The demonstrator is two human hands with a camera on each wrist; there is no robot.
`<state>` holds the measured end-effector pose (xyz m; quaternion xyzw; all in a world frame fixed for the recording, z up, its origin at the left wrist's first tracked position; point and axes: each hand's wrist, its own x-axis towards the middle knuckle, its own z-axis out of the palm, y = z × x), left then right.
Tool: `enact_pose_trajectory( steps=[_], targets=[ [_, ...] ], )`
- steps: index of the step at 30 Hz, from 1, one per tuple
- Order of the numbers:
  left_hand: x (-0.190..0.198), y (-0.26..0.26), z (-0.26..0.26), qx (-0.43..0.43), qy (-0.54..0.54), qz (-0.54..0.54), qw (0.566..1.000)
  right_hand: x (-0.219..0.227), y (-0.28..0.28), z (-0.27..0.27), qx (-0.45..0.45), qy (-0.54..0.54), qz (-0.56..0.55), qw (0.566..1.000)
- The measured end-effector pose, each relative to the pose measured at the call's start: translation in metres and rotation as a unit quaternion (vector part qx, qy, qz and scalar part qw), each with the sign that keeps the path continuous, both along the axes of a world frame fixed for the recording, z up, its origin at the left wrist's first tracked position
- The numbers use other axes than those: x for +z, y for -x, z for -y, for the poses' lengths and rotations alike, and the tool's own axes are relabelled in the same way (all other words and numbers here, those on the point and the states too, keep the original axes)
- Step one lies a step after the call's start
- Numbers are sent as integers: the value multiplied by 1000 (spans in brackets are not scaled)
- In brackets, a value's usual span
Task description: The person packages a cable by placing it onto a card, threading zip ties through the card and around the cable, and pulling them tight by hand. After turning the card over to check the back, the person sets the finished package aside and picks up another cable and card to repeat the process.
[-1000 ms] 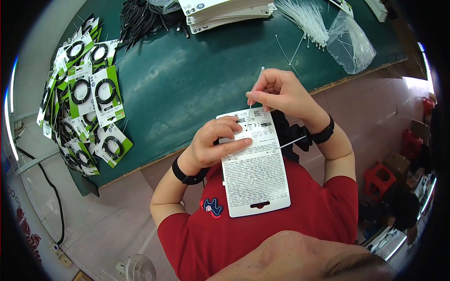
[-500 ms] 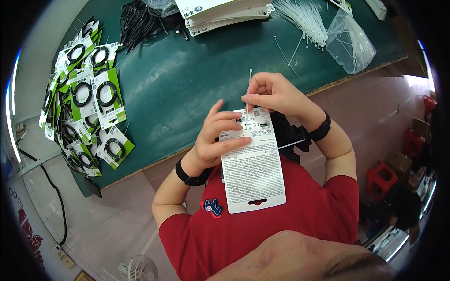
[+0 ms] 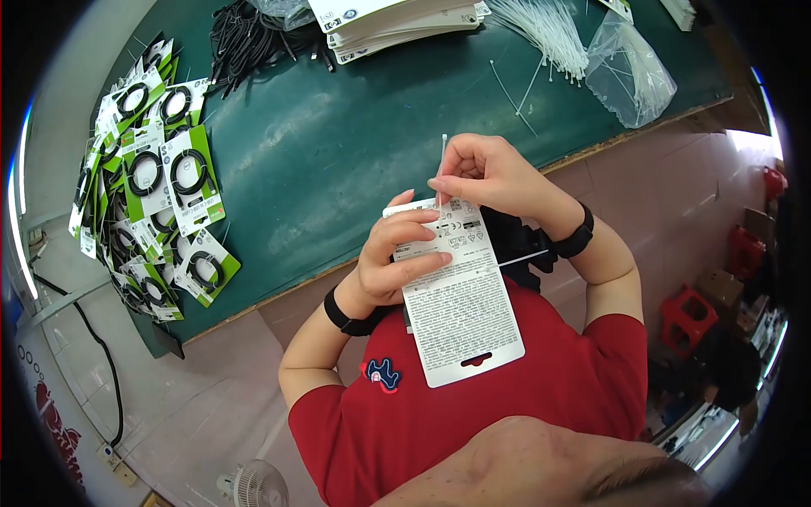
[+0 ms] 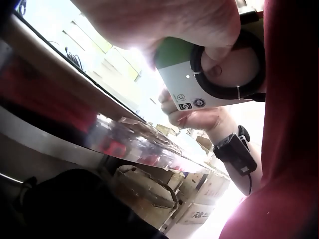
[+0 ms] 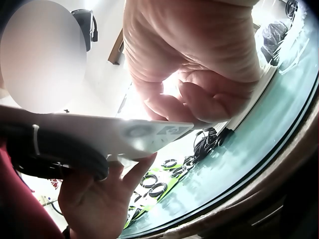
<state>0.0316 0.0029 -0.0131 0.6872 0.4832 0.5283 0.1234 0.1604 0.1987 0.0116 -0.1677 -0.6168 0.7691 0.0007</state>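
In the head view my left hand grips a white printed card by its left side, back face up, in front of the red shirt. Thumb and one finger lie over the print. My right hand pinches a thin white cable tie upright at the card's far end, close to the left fingertips. A second white tie sticks out from the card's right side. Underneath, a coiled black cable is fastened to the card's green-and-white front, as the left wrist view shows.
Many carded black cables lie heaped at the left of the green table. Along the back are loose black cables, a stack of cards, a heap of white ties and a clear bag of ties.
My right hand has moved left and a little nearer with the cable tie. A left finger lifted, then came down at the card's far edge. The card's near end has swung slightly right.
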Motion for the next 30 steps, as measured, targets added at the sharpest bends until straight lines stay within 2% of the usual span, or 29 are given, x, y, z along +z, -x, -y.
enact_pose_trajectory(
  steps=[3, 15, 20, 23, 27, 30],
  targets=[
    [0, 1, 0, -5, 4, -11, 1000, -2, 0, 4, -21, -33, -33, 999],
    [-2, 0, 1, -1, -4, -30, 1000, -4, -3, 2, -25, -105, -52, 993],
    [-3, -1, 1, -3, -8, -29, 1000, -4, -1, 1, -11, -114, -42, 993],
    [-3, -1, 1, -5, -1, -29, 1000, -3, 0, 0, 32, -107, -28, 993],
    [-3, 2, 0, -7, 6, -30, 1000, -2, 1, 0, -2, -43, -25, 999],
    [-3, 2, -1, -10, 15, -22, 1000, 8, -1, -3, 37, -78, -12, 996]
  ],
)
